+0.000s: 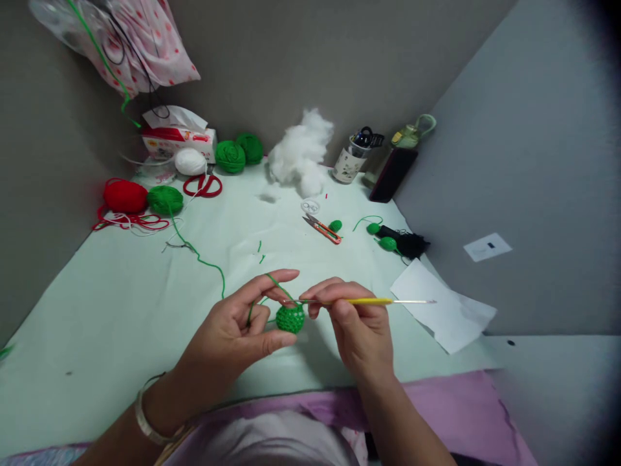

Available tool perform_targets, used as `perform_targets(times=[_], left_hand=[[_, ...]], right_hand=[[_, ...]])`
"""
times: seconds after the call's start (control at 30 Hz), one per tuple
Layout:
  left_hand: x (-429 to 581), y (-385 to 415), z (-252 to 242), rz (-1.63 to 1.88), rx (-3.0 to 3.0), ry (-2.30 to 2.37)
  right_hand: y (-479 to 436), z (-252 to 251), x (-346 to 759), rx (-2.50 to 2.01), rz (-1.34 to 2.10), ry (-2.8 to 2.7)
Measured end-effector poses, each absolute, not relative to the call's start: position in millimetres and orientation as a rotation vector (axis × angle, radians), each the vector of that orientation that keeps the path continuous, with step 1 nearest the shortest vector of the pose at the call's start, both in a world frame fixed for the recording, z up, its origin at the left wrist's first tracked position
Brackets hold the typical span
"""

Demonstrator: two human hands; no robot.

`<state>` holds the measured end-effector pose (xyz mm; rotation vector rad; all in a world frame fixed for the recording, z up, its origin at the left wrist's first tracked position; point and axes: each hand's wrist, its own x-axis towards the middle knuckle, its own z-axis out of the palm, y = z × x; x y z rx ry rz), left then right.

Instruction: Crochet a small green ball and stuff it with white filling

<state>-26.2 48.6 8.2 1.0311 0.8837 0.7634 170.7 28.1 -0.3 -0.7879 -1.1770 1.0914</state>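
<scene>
Between the thumb and fingers of my left hand (242, 320) is a small round green crochet piece (290, 319). Green yarn (208, 263) runs from a green ball (165, 200) at the left across the table and around my left fingers, with the index finger stretched out. My right hand (359, 323) grips a crochet hook (371, 301) with a yellow handle, pen-fashion. The hook's tip meets the upper edge of the green piece; whether it passes through a stitch is too small to tell.
Thread snips (322, 229) lie ahead of my hands, near small green crocheted pieces (387, 244). White stuffing (301, 155) is piled at the back. Red scissors (202, 186) and red yarn (125, 196) lie back left. White paper (441, 307) is at the right. Grey partitions border the table.
</scene>
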Motion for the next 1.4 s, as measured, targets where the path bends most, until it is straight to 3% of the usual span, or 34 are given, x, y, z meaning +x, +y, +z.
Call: perform_targets(times=[0.17, 0.5, 1.0, 1.23, 1.4], left_hand=[[-30.2, 52.4, 14.6, 0.716, 1.099, 0.931], [-33.7, 54.0, 19.5, 0.665, 1.229, 0.978], [-33.8, 56.2, 0.1, 0.74, 1.758, 1.057], [-34.2, 53.9, -45.3, 0.497, 2.023, 1.121], [-35.9, 51.6, -56.8, 0.518, 1.885, 1.126]], right_hand=[[35.4, 6.7, 176.3, -0.814, 1.267, -1.096], [36.2, 11.7, 188.3, -0.806, 1.286, -1.272], [29.2, 32.6, 187.2, -0.981, 0.751, -2.049], [29.3, -6.4, 164.9, -1.074, 0.336, -2.466], [23.6, -26.5, 168.9, -1.034, 0.486, -2.285]])
